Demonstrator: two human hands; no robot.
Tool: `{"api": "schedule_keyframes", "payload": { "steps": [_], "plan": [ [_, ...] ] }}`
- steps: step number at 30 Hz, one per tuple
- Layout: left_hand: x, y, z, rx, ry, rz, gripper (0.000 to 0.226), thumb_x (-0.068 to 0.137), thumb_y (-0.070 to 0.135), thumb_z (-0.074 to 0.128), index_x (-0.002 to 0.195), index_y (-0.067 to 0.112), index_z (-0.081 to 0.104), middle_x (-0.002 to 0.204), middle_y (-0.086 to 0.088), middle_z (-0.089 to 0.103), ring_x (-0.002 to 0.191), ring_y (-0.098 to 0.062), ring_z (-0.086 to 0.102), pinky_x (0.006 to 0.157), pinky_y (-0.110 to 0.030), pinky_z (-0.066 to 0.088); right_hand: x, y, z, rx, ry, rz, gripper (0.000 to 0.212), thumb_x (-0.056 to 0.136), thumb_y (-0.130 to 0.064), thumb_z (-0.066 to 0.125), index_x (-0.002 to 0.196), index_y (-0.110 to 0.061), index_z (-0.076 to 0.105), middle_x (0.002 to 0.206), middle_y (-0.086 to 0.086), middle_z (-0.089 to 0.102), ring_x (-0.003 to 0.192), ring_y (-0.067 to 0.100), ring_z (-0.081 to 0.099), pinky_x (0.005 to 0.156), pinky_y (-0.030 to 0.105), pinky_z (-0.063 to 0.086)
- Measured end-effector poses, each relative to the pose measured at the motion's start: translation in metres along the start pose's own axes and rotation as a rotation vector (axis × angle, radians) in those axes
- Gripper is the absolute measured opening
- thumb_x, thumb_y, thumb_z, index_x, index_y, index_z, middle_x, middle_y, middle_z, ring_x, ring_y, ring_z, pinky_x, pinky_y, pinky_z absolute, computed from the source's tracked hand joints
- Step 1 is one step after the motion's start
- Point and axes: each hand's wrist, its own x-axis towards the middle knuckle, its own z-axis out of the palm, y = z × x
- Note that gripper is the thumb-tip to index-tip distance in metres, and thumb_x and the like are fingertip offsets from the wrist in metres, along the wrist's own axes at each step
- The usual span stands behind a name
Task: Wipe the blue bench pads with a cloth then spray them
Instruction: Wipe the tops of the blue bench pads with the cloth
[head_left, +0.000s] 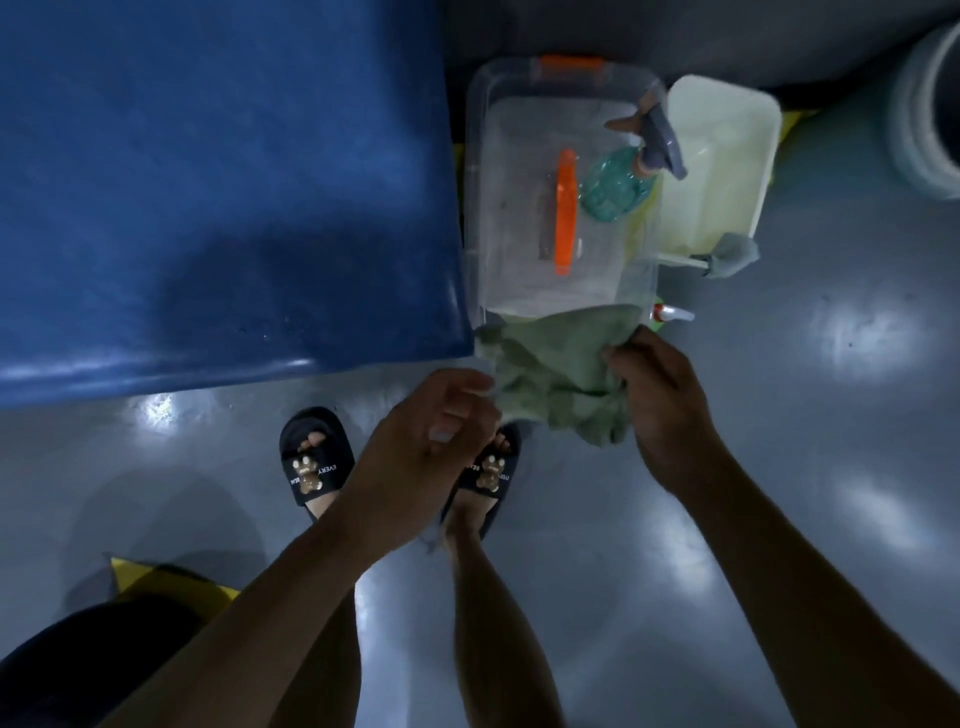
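Note:
A large blue bench pad (218, 182) fills the upper left. A crumpled green cloth (550, 369) hangs between my hands, just below the near end of a clear plastic box. My right hand (660, 410) grips the cloth's right side. My left hand (441, 431) pinches its left edge. A teal spray bottle (615, 182) with a grey trigger head leans inside the box's right side.
The clear box (475, 171) with orange latches stands on the grey floor right of the pad. A cream tub (758, 171) sits beside it, and a white bucket (930, 114) stands at the far right. My sandalled feet (317, 462) stand below the pad.

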Motion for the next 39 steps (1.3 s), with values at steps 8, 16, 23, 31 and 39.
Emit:
{"api": "schedule_keyframes", "payload": {
  "steps": [8,16,23,31,39],
  "plan": [
    [-0.027,0.083,-0.029,0.302,-0.112,0.339,0.075,0.079,0.031,0.081,0.144,0.03,0.043,0.138,0.017,0.052,0.13,0.001,0.048,0.105,-0.015,0.041,-0.071,-0.085,0.029,-0.173,-0.338,-0.176,0.024,0.097,-0.01,0.047,0.109,-0.014,0.067,0.093,-0.005,0.07,0.086,0.009,0.064,0.073,0.025,0.049],
    [-0.04,0.1,-0.053,0.177,-0.168,0.206,0.02,0.09,0.037,0.07,0.102,0.021,0.073,0.086,-0.002,0.076,0.079,-0.02,0.074,0.068,-0.038,0.058,-0.078,-0.115,0.047,-0.354,-0.435,-0.19,0.065,0.073,-0.033,0.083,0.131,-0.025,0.056,0.097,-0.007,0.071,0.091,0.005,0.069,0.073,0.017,0.052],
    [-0.064,0.094,-0.087,0.111,-0.072,0.155,0.021,0.092,0.038,0.061,0.106,0.024,0.069,0.094,-0.007,0.074,0.085,-0.02,0.073,0.07,-0.04,0.057,-0.073,-0.092,0.068,-0.473,-0.491,-0.035,0.038,0.065,-0.03,0.077,0.101,-0.018,0.072,0.098,0.015,0.073,0.095,0.033,0.069,0.087,0.057,0.054],
    [-0.073,0.075,-0.103,-0.38,-0.006,-0.014,0.026,0.099,0.023,0.053,0.122,0.017,0.065,0.116,-0.012,0.072,0.107,-0.03,0.069,0.086,-0.043,0.057,-0.082,-0.073,0.094,0.365,-0.618,0.338,0.063,0.063,-0.041,0.09,0.121,-0.024,0.07,0.123,0.006,0.07,0.107,0.025,0.07,0.083,0.043,0.06],
    [-0.083,0.058,-0.127,-0.545,-0.093,0.04,0.035,0.084,0.009,0.071,0.119,0.015,0.067,0.108,-0.014,0.073,0.096,-0.025,0.071,0.074,-0.033,0.059,-0.081,-0.077,0.091,0.402,-0.555,0.189,0.033,0.065,-0.007,0.074,0.096,-0.017,0.08,0.103,0.011,0.075,0.095,0.023,0.072,0.079,0.031,0.059]
  ]
}}
